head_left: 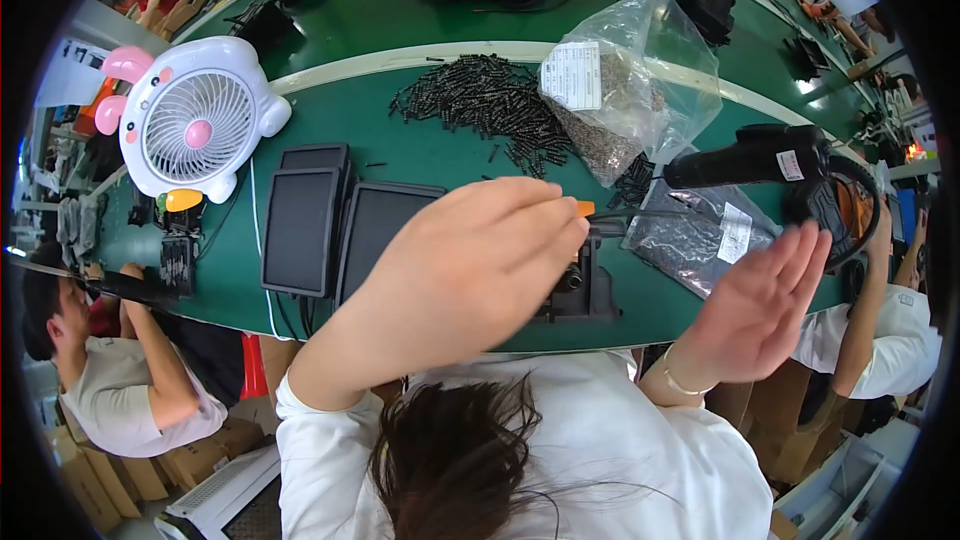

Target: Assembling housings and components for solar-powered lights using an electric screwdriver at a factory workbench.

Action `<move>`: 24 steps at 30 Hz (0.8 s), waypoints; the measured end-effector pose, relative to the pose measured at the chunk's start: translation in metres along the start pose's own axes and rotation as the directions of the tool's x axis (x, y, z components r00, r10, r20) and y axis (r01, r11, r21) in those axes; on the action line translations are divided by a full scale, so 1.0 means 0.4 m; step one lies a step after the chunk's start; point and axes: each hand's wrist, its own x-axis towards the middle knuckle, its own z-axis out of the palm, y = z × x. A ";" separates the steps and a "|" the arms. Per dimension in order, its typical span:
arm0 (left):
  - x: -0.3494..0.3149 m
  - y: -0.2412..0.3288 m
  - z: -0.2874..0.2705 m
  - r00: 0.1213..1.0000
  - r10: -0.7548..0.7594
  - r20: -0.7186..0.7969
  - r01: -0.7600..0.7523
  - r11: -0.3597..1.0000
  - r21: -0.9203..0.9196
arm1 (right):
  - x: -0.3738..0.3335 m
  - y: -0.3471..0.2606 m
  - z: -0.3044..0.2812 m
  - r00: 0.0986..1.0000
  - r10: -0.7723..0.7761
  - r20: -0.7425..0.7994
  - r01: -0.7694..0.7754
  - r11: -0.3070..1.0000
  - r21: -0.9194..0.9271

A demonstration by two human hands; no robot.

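Note:
My left hand (470,270) reaches over the middle of the bench with its back upward and its fingers curled together. Whatever lies within its fingers is hidden; a small orange piece (585,208) shows just past the fingertips. Under and beside that hand stands a black fixture (588,292) with a round knob-like part, partly covered. Farther right, my right hand (755,310) is raised near the bench's front edge, slightly blurred. Its fingers are stretched out, and nothing shows in it. Beyond it, a black handheld tool (745,162) with a thick cable lies nearby.
A pile of small black parts (480,105) lies beyond my hands, beside a clear bag of small parts (600,125). Another bag (690,235) lies nearer. Black trays (303,225) and a white fan (195,120) stand left. People sit at both sides.

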 end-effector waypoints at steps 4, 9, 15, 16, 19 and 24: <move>-0.022 -0.011 0.020 0.964 -0.258 -0.058 0.221 0.906 -0.360 | 0.085 0.075 -0.063 0.991 -0.133 0.019 0.087 0.525 -0.847; -0.046 -0.017 0.045 0.836 -0.545 0.061 0.476 0.666 -0.575 | 0.152 0.193 -0.075 0.975 -0.222 0.022 0.084 0.275 -0.958; -0.036 -0.012 0.041 0.784 -0.611 0.110 0.556 0.613 -0.561 | 0.270 0.046 0.139 0.965 0.016 0.261 0.049 0.969 -0.240; -0.042 -0.014 0.047 0.782 -0.615 0.098 0.537 0.586 -0.607 | 0.272 0.034 0.170 0.893 0.101 0.438 -0.066 0.993 -0.095; -0.055 -0.021 0.059 0.788 -0.612 0.070 0.505 0.578 -0.641 | 0.247 0.074 0.262 0.744 0.274 0.610 -0.364 0.931 0.025; -0.059 -0.024 0.069 0.823 -0.568 0.017 0.456 0.643 -0.616 | 0.243 0.089 0.271 0.699 0.338 0.630 -0.394 0.917 -0.056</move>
